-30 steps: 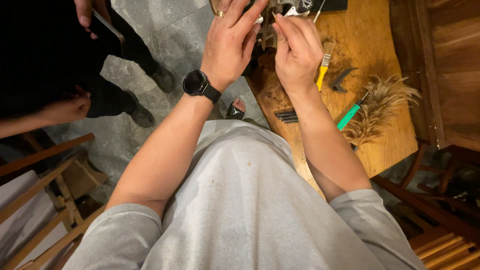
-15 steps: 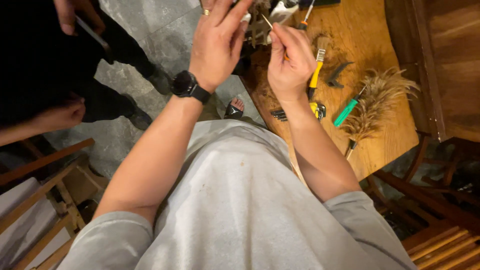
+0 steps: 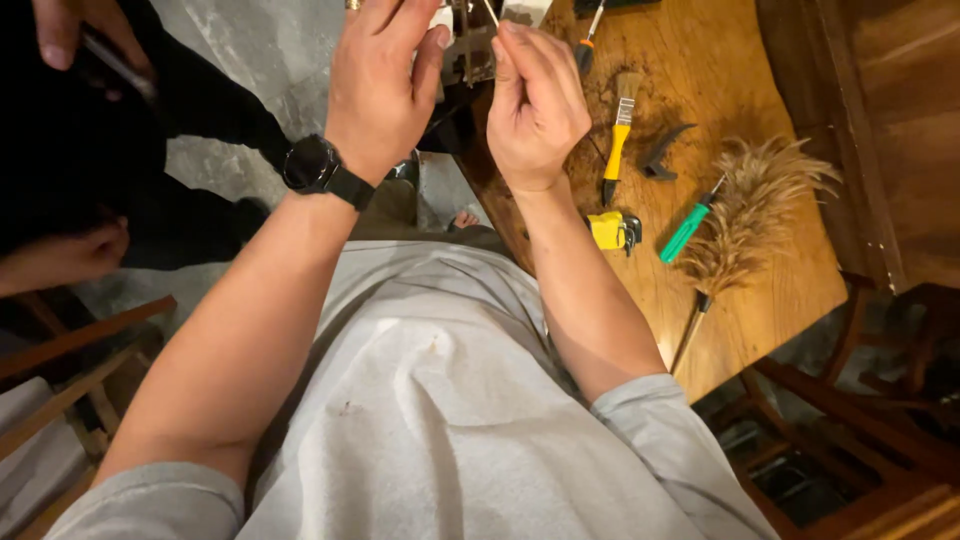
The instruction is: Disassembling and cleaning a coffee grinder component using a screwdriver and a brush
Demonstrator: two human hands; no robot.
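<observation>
My left hand [image 3: 385, 90], with a black watch [image 3: 315, 168] on its wrist, is raised at the top of the view. Its thumb and fingers close on a small dark metal object [image 3: 470, 55] that the frame edge partly cuts off. Right beside it, my right hand [image 3: 535, 105] pinches a thin pale stick [image 3: 490, 12] against the same object. Both hands hover over the near edge of a wooden table [image 3: 740, 60]. My grey shirt fills the lower half of the view.
On the table lie a yellow-handled brush [image 3: 620, 130], a dark bracket [image 3: 665, 155], a yellow tape measure [image 3: 610, 230], a green-handled screwdriver [image 3: 688, 228] and a feather duster [image 3: 755, 205]. Another person in black stands left, one hand [image 3: 60, 255] low. Wooden chairs [image 3: 850, 420] flank me.
Both my hands have drifted toward the top of the view and stayed together on the small object. The yellow tape measure has come into sight on the table.
</observation>
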